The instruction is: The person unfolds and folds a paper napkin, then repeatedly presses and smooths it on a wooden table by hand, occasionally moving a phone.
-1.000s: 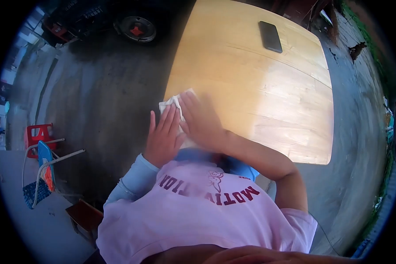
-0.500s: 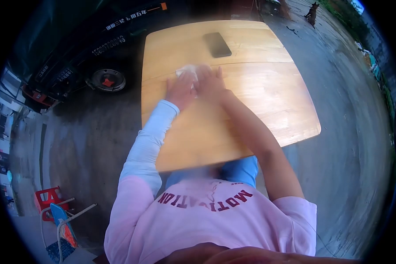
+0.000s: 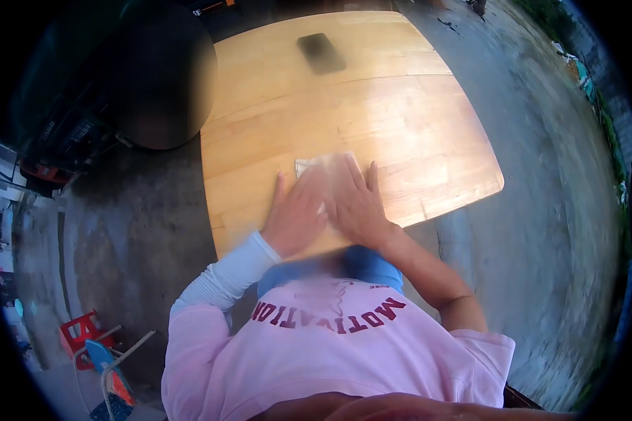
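Both hands (image 3: 296, 219) (image 3: 360, 209) slid a likely cloth (image 3: 305, 165) toward the "MOTIVATION" shirt (image 3: 316, 358).

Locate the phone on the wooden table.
In the head view, the dark phone lies near the far edge of the wooden table, slightly left of centre, beyond the cloth under both hands.
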A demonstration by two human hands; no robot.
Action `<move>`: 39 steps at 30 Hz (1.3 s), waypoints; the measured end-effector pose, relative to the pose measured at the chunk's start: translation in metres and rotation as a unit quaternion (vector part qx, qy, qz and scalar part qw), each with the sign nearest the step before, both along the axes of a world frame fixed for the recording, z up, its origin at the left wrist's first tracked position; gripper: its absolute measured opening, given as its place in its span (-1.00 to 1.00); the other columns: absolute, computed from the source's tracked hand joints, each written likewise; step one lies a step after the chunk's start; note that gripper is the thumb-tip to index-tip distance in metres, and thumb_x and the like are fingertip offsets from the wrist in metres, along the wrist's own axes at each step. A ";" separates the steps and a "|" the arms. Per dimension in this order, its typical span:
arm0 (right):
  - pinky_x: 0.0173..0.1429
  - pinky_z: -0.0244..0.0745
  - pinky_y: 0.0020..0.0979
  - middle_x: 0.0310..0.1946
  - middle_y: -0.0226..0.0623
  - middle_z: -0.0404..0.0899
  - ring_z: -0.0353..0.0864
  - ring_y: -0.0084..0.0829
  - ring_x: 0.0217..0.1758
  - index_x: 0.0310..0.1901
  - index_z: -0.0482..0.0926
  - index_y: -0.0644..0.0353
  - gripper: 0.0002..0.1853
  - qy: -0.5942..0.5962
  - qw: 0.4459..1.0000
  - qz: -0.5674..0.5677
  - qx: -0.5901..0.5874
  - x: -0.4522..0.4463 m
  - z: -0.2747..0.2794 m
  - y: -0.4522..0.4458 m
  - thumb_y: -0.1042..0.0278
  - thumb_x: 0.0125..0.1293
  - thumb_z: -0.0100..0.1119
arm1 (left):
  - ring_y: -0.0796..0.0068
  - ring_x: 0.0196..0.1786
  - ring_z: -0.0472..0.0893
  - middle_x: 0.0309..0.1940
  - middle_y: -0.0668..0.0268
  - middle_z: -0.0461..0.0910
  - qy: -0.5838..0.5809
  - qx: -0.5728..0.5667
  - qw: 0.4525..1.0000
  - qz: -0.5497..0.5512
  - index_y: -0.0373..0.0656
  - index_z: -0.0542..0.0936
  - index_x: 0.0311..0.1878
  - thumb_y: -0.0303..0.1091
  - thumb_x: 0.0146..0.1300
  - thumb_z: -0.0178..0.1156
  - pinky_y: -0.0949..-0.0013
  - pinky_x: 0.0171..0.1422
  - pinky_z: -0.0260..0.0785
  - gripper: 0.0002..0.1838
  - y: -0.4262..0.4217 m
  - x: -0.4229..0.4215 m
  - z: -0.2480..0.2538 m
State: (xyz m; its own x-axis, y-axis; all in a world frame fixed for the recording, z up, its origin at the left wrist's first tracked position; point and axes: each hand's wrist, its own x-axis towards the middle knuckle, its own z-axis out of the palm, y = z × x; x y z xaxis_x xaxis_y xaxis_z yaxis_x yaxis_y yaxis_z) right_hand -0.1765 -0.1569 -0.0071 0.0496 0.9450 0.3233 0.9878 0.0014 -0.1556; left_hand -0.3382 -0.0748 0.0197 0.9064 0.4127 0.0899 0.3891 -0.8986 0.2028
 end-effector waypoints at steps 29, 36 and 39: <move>0.46 -0.06 0.34 0.46 0.02 0.16 0.04 -0.04 0.57 0.38 0.25 0.38 -0.33 -0.074 0.969 -0.234 -0.023 0.140 -0.017 0.008 0.00 0.43 -0.08 | 0.27 0.60 0.01 0.56 0.15 0.04 0.005 0.009 0.993 -0.115 -0.22 0.12 0.51 -0.17 0.30 -0.09 -0.44 0.53 -0.37 -0.28 0.037 0.175 -0.004; 0.49 -0.29 0.40 0.48 0.14 0.03 -0.08 0.04 0.60 0.39 0.18 0.43 -0.31 0.061 0.971 -0.226 -0.054 0.055 0.012 -0.069 0.05 0.43 -0.06 | 0.26 0.59 0.05 0.53 0.11 0.10 0.023 -0.016 0.987 -0.158 -0.26 0.19 0.48 -0.11 0.30 -0.02 -0.42 0.53 -0.41 -0.28 -0.020 0.098 0.008; 0.46 -0.12 0.36 0.41 0.02 0.24 0.12 -0.08 0.54 0.32 0.33 0.38 -0.34 0.003 0.976 -0.220 0.003 0.063 0.006 -0.061 0.02 0.36 0.01 | 0.27 0.60 0.01 0.54 0.11 0.07 0.005 0.019 0.984 -0.176 -0.25 0.17 0.49 -0.09 0.31 0.00 -0.42 0.53 -0.43 -0.26 -0.011 0.100 -0.005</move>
State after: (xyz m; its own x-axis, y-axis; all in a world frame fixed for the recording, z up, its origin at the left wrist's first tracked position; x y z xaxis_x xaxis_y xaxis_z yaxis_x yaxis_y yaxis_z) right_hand -0.1135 -0.2177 -0.0015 0.4512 0.8299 0.3281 0.8924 -0.4210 -0.1624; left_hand -0.2385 -0.0853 0.0147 0.9935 0.0704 0.0897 0.0550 -0.9849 0.1640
